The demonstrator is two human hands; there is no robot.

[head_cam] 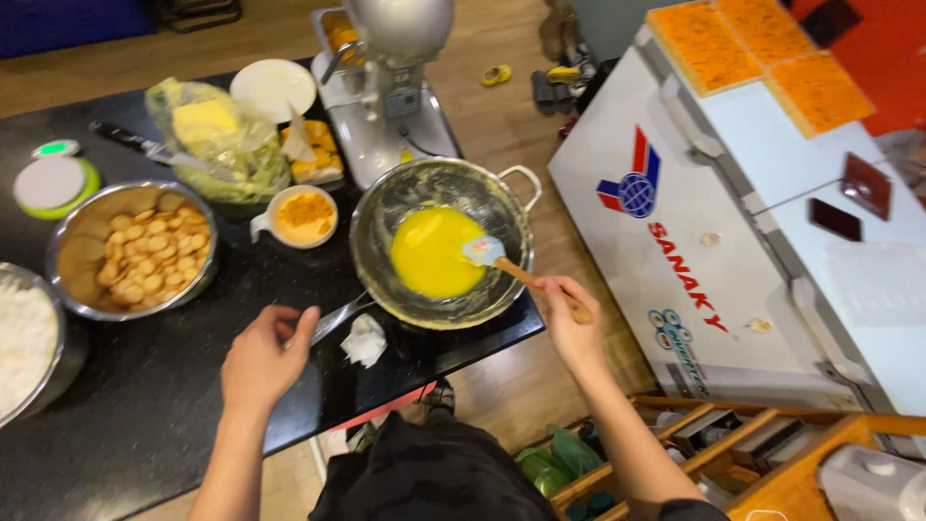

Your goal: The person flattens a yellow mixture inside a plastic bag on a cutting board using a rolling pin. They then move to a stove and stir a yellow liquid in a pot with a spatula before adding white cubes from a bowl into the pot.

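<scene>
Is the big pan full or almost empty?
Almost empty: the pan holds only a shallow yellow pool, bare smeared metal showing around it.

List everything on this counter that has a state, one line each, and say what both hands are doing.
Mixing bowl: holds yellow batter.
Spatula: head in batter.
Right hand: grips spatula handle.
Left hand: at bowl's handle.
Biscuit bowl: roughly half full.
Small cup: filled with orange powder.
Chest freezer: lid shut.
Knife: lying flat.
</scene>
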